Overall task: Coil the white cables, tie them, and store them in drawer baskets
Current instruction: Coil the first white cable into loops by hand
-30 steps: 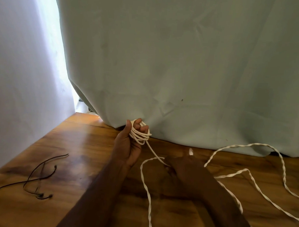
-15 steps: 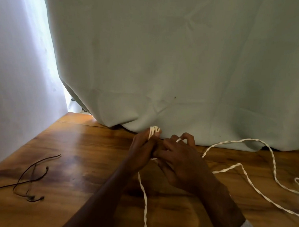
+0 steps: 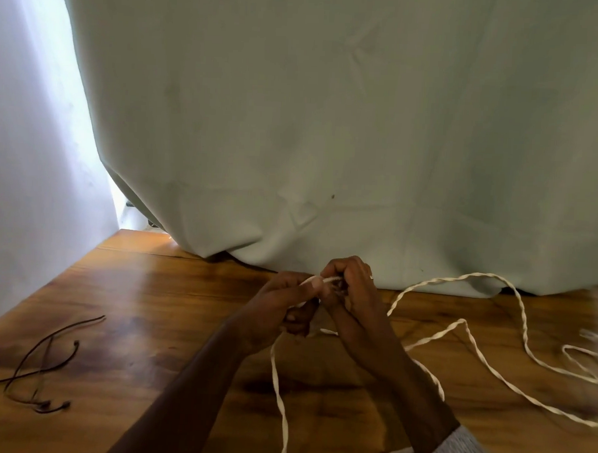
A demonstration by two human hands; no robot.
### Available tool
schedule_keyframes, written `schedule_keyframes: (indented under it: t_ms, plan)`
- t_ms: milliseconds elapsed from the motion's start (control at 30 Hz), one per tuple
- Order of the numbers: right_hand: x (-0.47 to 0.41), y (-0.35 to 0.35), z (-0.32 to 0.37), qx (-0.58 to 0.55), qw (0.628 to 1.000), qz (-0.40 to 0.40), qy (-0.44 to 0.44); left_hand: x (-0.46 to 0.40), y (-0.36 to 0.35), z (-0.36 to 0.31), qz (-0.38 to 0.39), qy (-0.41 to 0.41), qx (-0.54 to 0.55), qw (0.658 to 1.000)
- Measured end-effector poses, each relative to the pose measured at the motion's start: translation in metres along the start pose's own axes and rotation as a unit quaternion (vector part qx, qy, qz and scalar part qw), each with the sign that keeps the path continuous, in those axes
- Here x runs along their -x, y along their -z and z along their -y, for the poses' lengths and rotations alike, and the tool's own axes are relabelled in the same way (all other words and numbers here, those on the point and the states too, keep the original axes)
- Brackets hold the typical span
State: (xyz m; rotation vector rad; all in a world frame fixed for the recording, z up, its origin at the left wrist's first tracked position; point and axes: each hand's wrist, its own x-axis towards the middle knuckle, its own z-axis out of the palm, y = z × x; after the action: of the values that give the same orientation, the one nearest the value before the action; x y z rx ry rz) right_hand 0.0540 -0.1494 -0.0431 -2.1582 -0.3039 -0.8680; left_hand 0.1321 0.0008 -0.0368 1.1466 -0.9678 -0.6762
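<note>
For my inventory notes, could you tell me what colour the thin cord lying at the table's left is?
Black thin cord, head view.

The right hand (image 3: 351,290) has closed in on the left hand (image 3: 280,307) — both now pinch the white cable (image 3: 326,279).

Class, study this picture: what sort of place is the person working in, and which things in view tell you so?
Probably a room in a home, at a table by a window. Clues: the polished wooden tabletop, the pale curtain hanging onto it with daylight at its left edge, and thin dark earphones lying loose.

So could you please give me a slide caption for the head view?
Both hands, left and right, wind white cable over a wooden table.
</note>
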Motion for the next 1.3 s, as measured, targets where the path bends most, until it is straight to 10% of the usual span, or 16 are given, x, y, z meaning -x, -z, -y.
schedule_keyframes:
  t_ms: [267, 633, 1033, 1300]
  plan:
    - [0.000, -0.024, 0.006, -0.287, 0.936, -0.062, -0.193, 0.001, 0.003, 0.006, -0.040, 0.008, 0.164, 0.986]
    - [-0.009, -0.024, 0.001, -0.431, 0.831, -0.019, -0.352, 0.000, 0.008, -0.003, -0.078, 0.006, 0.054, 0.995]
    - [-0.013, -0.011, 0.015, -0.289, 0.896, -0.022, -0.336, 0.003, 0.013, -0.004, -0.069, 0.034, 0.008, 0.997]
    - [-0.013, -0.018, 0.035, -0.170, 0.896, -0.261, -0.317, -0.001, -0.005, -0.013, -0.034, 0.075, -0.040, 0.996]
